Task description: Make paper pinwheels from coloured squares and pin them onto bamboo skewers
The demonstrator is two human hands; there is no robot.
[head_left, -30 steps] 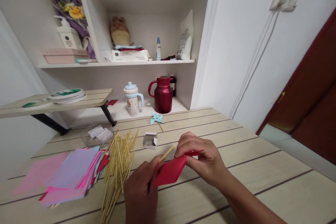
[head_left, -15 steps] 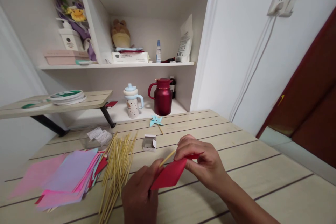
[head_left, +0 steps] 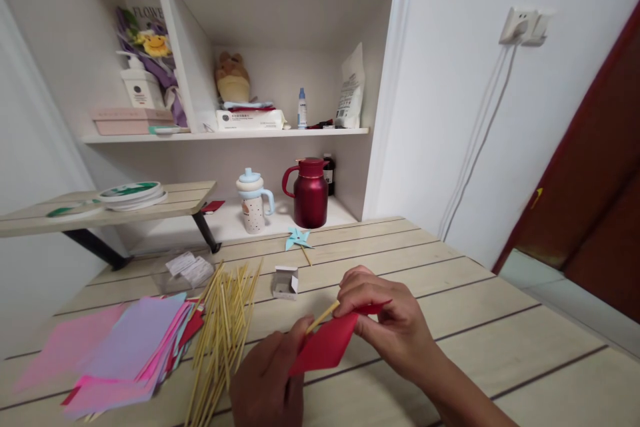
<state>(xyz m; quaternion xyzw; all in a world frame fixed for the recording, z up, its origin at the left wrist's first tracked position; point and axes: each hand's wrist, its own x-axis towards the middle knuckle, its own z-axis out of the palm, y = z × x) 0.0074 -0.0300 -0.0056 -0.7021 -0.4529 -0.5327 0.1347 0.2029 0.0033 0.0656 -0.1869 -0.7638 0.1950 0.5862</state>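
My left hand and my right hand both grip a folded piece of red paper just above the wooden table. A thin wooden stick pokes up and to the right from behind the paper, between my two hands; my left hand pinches it with the paper's lower left part. My right fingers pinch the paper's upper right corner.
A pile of wooden sticks and a stack of coloured paper sheets lie to the left. A small white box and a blue pinwheel lie further back. Beyond stand a red jug, a cup and shelves.
The view has tilted upward a little, so everything sits lower in frame. Both hands keep their hold on the red paper and stick with hardly any shift.
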